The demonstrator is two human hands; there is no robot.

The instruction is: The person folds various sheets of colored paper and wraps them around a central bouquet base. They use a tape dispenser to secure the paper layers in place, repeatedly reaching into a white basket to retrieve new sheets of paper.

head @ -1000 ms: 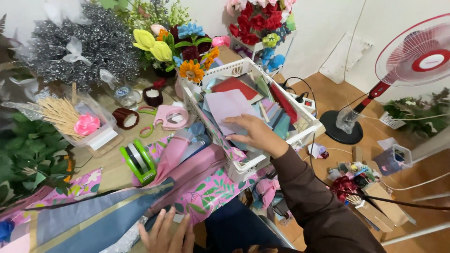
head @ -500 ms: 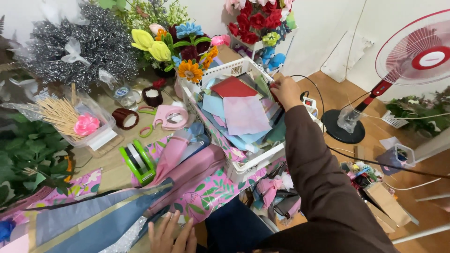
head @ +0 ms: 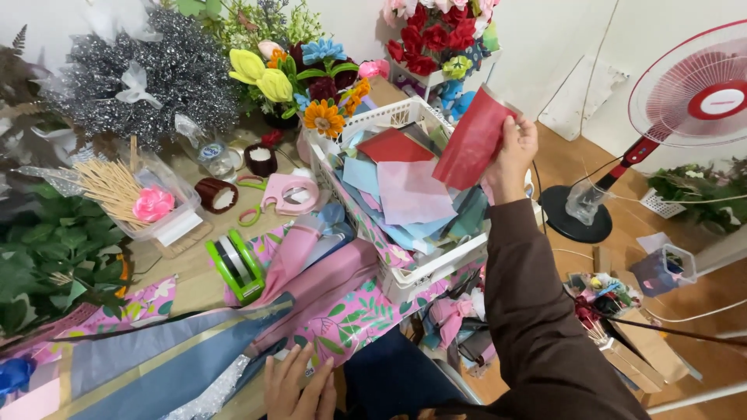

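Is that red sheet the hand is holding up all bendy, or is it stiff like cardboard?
Probably bendy. The red sheet curves as the right hand pinches its edge, so it looks thin and soft. It seems light too, since a few fingers carry it above the white basket. It might crease or tear easily, like the other sheets piled there.

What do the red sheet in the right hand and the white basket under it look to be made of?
Red sheet: likely crepe or felt-like craft paper, matte and bending in the right hand.
White basket: seemingly moulded plastic, smooth, with a lattice wall.
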